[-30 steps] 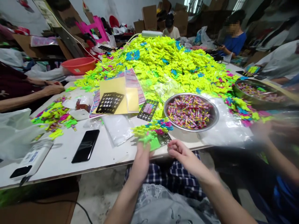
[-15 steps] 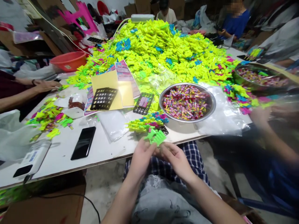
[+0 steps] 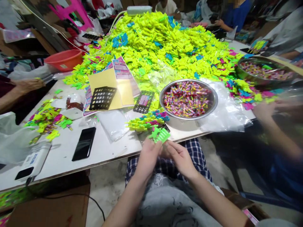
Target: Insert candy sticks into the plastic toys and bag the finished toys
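Pinched in my left hand point(image 3: 150, 154) is a bright green comb-like plastic piece point(image 3: 161, 135), held over the table's front edge. My right hand point(image 3: 180, 156) is closed close beside it, fingertips near the lower edge of the piece; whether they grip anything is hidden. Just beyond my hands lies a row of yellow, blue and pink plastic pieces point(image 3: 144, 122), with a black tray partly under it. A metal bowl point(image 3: 216, 102) of small pink and yellow tubes stands to the right of that row.
A large yellow heap point(image 3: 161, 41) fills the table's back. Cards point(image 3: 101, 78), a black phone point(image 3: 84, 144), a white device point(image 3: 35, 160) and a small pile of pieces point(image 3: 48, 119) lie left. A second bowl point(image 3: 251, 77) stands right. Other people sit around.
The view has shifted slightly. My hands still hold the green piece near the edge, a little farther right in view. At left, another person's hands have drawn back from the table.
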`<state>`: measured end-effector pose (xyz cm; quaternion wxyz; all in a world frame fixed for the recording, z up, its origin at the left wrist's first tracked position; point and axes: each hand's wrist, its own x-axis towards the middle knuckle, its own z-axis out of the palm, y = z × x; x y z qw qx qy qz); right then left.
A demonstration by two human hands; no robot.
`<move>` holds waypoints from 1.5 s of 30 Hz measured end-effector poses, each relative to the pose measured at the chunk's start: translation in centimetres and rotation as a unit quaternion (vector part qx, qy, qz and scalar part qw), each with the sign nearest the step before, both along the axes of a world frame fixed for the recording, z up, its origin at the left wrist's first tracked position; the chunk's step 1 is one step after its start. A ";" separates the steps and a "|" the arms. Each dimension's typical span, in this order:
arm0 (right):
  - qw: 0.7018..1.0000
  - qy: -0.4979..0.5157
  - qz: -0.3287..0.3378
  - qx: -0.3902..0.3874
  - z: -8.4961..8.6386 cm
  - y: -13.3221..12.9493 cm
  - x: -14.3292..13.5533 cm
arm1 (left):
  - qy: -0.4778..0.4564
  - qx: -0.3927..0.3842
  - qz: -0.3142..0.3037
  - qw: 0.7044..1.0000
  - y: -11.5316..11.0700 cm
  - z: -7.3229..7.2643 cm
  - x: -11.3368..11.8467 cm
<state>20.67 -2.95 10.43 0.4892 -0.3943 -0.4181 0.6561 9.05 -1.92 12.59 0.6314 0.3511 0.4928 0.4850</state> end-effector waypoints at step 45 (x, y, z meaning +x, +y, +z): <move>0.984 -0.017 -0.166 0.064 -0.1 0.8 -0.1 | 0.052 0.027 -0.045 0.997 1.6 -1.2 -0.5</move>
